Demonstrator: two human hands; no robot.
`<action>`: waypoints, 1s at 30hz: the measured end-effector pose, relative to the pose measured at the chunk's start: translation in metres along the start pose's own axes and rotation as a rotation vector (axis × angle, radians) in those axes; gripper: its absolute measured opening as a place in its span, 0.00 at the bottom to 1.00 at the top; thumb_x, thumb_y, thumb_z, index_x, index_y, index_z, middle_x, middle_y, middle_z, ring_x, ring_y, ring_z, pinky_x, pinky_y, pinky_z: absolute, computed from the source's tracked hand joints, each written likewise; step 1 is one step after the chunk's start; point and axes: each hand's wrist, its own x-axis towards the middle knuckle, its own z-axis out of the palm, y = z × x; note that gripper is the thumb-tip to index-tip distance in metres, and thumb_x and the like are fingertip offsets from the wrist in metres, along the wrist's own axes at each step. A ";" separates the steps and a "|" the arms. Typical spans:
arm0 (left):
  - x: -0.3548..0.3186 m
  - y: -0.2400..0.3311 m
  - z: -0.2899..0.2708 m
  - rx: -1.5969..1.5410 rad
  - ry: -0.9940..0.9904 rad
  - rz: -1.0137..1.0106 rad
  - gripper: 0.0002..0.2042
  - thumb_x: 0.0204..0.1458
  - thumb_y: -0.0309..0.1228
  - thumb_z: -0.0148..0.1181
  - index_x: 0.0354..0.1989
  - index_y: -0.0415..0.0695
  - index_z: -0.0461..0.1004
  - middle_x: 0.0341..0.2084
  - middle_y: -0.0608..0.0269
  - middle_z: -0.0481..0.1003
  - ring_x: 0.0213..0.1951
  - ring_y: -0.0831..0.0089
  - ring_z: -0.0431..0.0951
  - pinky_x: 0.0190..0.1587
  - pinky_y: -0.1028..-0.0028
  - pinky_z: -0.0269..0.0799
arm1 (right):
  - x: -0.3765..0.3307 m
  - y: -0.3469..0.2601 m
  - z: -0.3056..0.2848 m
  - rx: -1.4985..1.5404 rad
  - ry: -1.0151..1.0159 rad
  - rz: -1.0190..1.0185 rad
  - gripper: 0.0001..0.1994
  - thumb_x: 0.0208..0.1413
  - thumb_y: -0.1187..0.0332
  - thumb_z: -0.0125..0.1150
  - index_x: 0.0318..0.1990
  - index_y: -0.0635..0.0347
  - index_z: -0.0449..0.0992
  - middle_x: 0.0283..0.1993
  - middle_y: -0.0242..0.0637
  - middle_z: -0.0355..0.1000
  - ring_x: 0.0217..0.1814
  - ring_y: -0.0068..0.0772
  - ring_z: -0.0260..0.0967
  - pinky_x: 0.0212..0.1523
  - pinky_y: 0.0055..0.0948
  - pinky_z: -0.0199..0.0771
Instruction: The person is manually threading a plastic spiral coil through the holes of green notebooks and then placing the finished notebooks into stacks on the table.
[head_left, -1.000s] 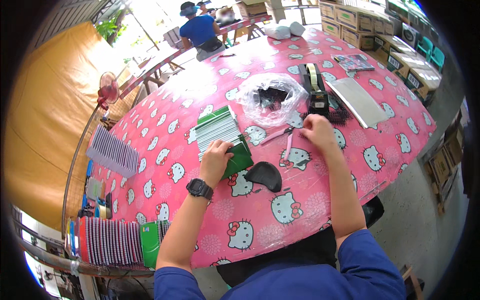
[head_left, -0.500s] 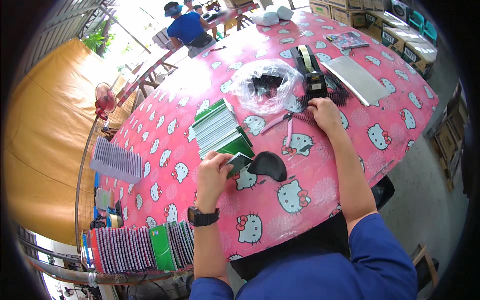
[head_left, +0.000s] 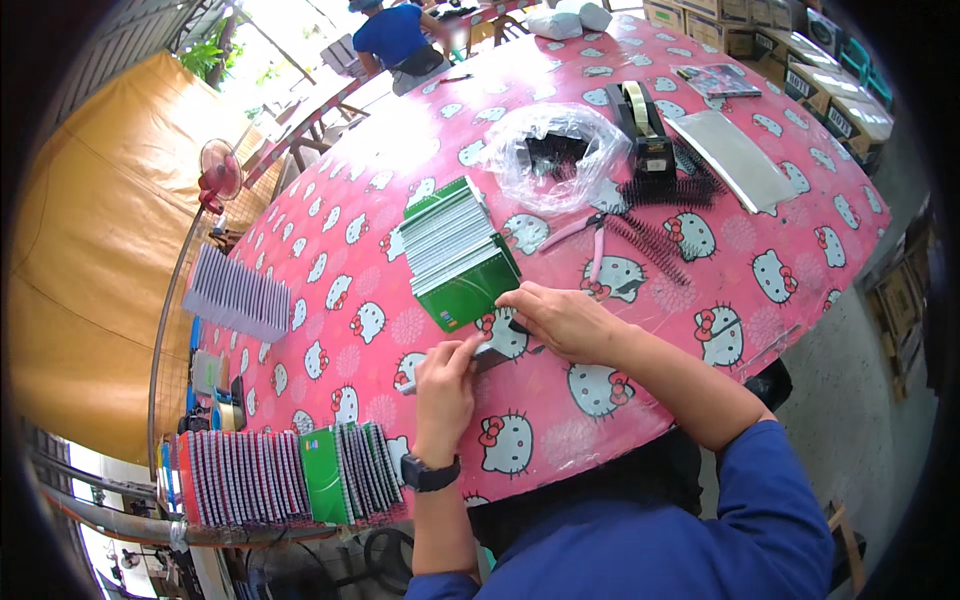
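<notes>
My left hand [head_left: 447, 388], a dark watch on its wrist, is closed around a thin small notebook [head_left: 488, 358], seen almost edge-on above the table. Close to the far end of that notebook, my right hand [head_left: 560, 318] has its fingers pinched together; what they hold is hidden or too small to name. Just beyond both hands lies a row of green-covered notebooks [head_left: 460, 250]. Pink-handled pliers [head_left: 597, 250] rest to the right of the row, beside loose black spiral coils [head_left: 650, 248]. The black curved pad is mostly covered by my hands.
A tape dispenser [head_left: 648, 135], a clear plastic bag [head_left: 560, 190] with black coils and a clear-grey sheet stack [head_left: 735, 160] lie farther back. Bound notebooks [head_left: 250, 478] and a pale stack [head_left: 237, 293] stand left. Another person [head_left: 400, 45] is at the far side.
My right hand has come back from the coils by the tape dispenser to the notebook in my left hand. That notebook has turned edge-on, and the view has shifted slightly.
</notes>
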 end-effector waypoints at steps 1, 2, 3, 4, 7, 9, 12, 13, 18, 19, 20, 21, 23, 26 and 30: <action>-0.003 0.000 0.003 0.001 -0.003 -0.006 0.16 0.48 0.21 0.55 0.46 0.50 0.75 0.34 0.63 0.73 0.40 0.65 0.72 0.43 0.66 0.63 | 0.000 0.001 0.002 0.004 -0.005 0.001 0.11 0.56 0.67 0.53 0.46 0.55 0.72 0.39 0.43 0.71 0.40 0.47 0.72 0.39 0.41 0.72; -0.004 0.001 0.005 0.048 0.017 -0.013 0.16 0.49 0.22 0.55 0.47 0.49 0.74 0.34 0.63 0.73 0.39 0.65 0.72 0.43 0.66 0.63 | 0.001 0.003 0.005 0.105 -0.047 -0.045 0.10 0.55 0.68 0.54 0.44 0.56 0.73 0.38 0.41 0.70 0.38 0.45 0.71 0.37 0.39 0.71; -0.006 0.003 0.008 0.089 0.033 -0.021 0.16 0.50 0.23 0.55 0.49 0.48 0.73 0.34 0.63 0.73 0.39 0.65 0.72 0.42 0.66 0.63 | -0.001 0.006 0.007 0.203 -0.091 -0.084 0.09 0.54 0.69 0.55 0.43 0.57 0.73 0.38 0.40 0.69 0.37 0.42 0.71 0.36 0.36 0.71; -0.005 0.002 0.007 0.055 0.032 0.000 0.15 0.51 0.23 0.54 0.48 0.47 0.73 0.34 0.63 0.73 0.39 0.65 0.72 0.43 0.66 0.62 | -0.004 0.009 0.008 0.205 -0.098 -0.075 0.09 0.54 0.69 0.55 0.43 0.57 0.73 0.38 0.40 0.69 0.37 0.42 0.71 0.36 0.36 0.71; -0.004 0.009 0.009 0.017 0.016 0.014 0.15 0.52 0.24 0.54 0.49 0.47 0.73 0.34 0.63 0.73 0.39 0.65 0.72 0.43 0.67 0.62 | -0.004 0.013 0.006 0.140 -0.143 -0.139 0.09 0.52 0.71 0.57 0.42 0.57 0.74 0.38 0.41 0.67 0.36 0.42 0.69 0.37 0.36 0.70; -0.003 0.010 0.009 0.035 0.021 0.011 0.14 0.52 0.25 0.54 0.48 0.46 0.73 0.34 0.63 0.74 0.39 0.65 0.72 0.43 0.67 0.62 | -0.003 0.010 0.005 0.145 -0.117 -0.088 0.10 0.50 0.73 0.59 0.41 0.59 0.73 0.37 0.41 0.67 0.38 0.42 0.69 0.39 0.36 0.69; -0.005 0.011 0.010 0.062 0.030 0.027 0.16 0.51 0.28 0.57 0.50 0.46 0.72 0.34 0.63 0.74 0.38 0.66 0.72 0.44 0.68 0.61 | -0.005 0.009 0.014 0.103 0.015 -0.043 0.10 0.48 0.74 0.59 0.40 0.60 0.71 0.37 0.41 0.67 0.39 0.44 0.68 0.39 0.37 0.69; -0.005 0.016 0.010 0.092 0.047 -0.022 0.19 0.49 0.31 0.60 0.51 0.46 0.72 0.34 0.63 0.73 0.39 0.67 0.72 0.46 0.66 0.59 | -0.006 0.007 0.018 0.103 0.015 -0.045 0.10 0.48 0.74 0.59 0.40 0.60 0.71 0.37 0.41 0.67 0.39 0.44 0.68 0.39 0.37 0.69; -0.009 0.033 0.033 0.210 0.188 -0.219 0.24 0.40 0.45 0.68 0.45 0.47 0.73 0.36 0.67 0.71 0.45 0.69 0.67 0.53 0.53 0.50 | -0.008 0.003 0.031 -0.062 0.125 -0.083 0.10 0.47 0.76 0.58 0.39 0.62 0.70 0.37 0.43 0.67 0.42 0.47 0.68 0.40 0.39 0.70; -0.010 0.032 0.037 0.208 0.189 -0.228 0.24 0.40 0.45 0.68 0.45 0.47 0.73 0.36 0.67 0.71 0.45 0.69 0.67 0.53 0.53 0.50 | -0.007 0.002 0.029 -0.065 0.133 -0.109 0.10 0.47 0.76 0.58 0.39 0.62 0.70 0.37 0.43 0.67 0.42 0.47 0.68 0.41 0.39 0.70; -0.010 0.032 0.039 0.253 0.194 -0.232 0.21 0.41 0.45 0.67 0.42 0.48 0.73 0.35 0.67 0.71 0.45 0.69 0.68 0.54 0.52 0.49 | -0.007 0.004 0.024 -0.027 0.135 -0.116 0.10 0.47 0.76 0.58 0.39 0.62 0.70 0.37 0.43 0.67 0.42 0.47 0.68 0.41 0.38 0.70; -0.010 0.032 0.041 0.298 0.198 -0.236 0.19 0.42 0.45 0.67 0.39 0.48 0.74 0.34 0.67 0.71 0.44 0.68 0.68 0.56 0.52 0.48 | -0.006 0.006 0.019 -0.028 0.129 -0.118 0.10 0.47 0.76 0.58 0.39 0.62 0.70 0.37 0.43 0.67 0.42 0.47 0.68 0.41 0.38 0.70; -0.009 0.033 0.042 0.296 0.205 -0.244 0.17 0.42 0.44 0.66 0.37 0.49 0.74 0.33 0.67 0.71 0.45 0.68 0.68 0.57 0.51 0.47 | -0.004 0.009 0.010 0.089 0.013 -0.111 0.09 0.48 0.77 0.58 0.39 0.63 0.71 0.38 0.43 0.67 0.41 0.46 0.68 0.41 0.37 0.70; -0.008 0.031 0.044 0.296 0.213 -0.224 0.15 0.42 0.43 0.65 0.35 0.49 0.74 0.33 0.66 0.70 0.45 0.67 0.68 0.58 0.48 0.46 | -0.004 0.008 0.009 0.134 -0.083 -0.101 0.09 0.50 0.76 0.56 0.40 0.64 0.72 0.37 0.43 0.68 0.40 0.46 0.69 0.42 0.36 0.70; -0.009 0.029 0.047 0.298 0.240 -0.180 0.15 0.42 0.41 0.65 0.35 0.49 0.73 0.33 0.66 0.70 0.46 0.66 0.68 0.59 0.47 0.45 | -0.006 0.009 0.019 0.230 -0.145 -0.136 0.09 0.52 0.75 0.55 0.41 0.65 0.72 0.38 0.45 0.70 0.42 0.44 0.70 0.43 0.36 0.70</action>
